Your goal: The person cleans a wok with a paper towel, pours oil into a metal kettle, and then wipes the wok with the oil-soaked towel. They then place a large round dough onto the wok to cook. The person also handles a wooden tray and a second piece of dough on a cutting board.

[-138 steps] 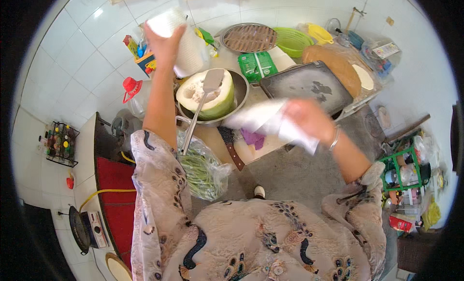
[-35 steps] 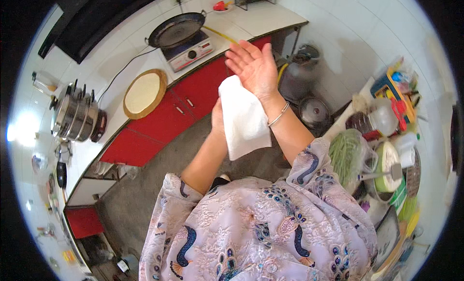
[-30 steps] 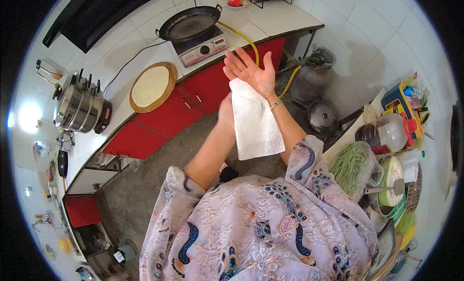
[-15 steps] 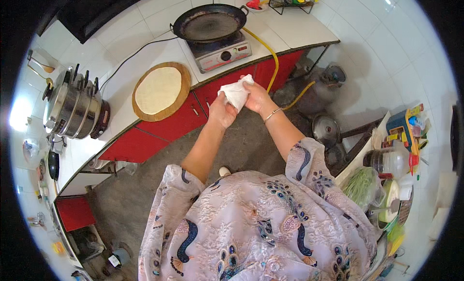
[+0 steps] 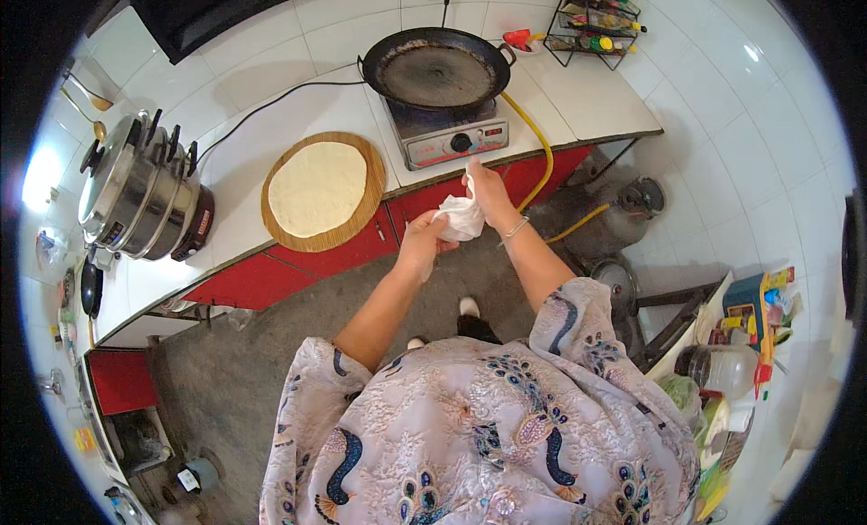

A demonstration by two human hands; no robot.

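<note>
A crumpled white tissue (image 5: 461, 220) is stretched between my two hands, in front of the counter edge. My left hand (image 5: 421, 245) pinches its left side. Closed round its upper right part is my right hand (image 5: 490, 198), a bracelet on the wrist. Just beyond them a black wok (image 5: 437, 71) with two loop handles sits on a gas stove (image 5: 456, 141) with a black knob. To the left, a flat round sheet of dough (image 5: 318, 189) lies on a round wooden board (image 5: 377, 186), whose near edge reaches the counter's edge.
A tall steel steamer (image 5: 144, 204) stands on the counter at the left. A yellow hose (image 5: 547, 159) runs from behind the stove down to a gas cylinder (image 5: 639, 200). A bottle rack (image 5: 596, 24) stands at the back right. Jars and packets (image 5: 722, 367) crowd the right side.
My hands have moved apart a little, spreading the tissue between them. My right hand has turned upward. The view has shifted, so the counter appears lower and farther right.
</note>
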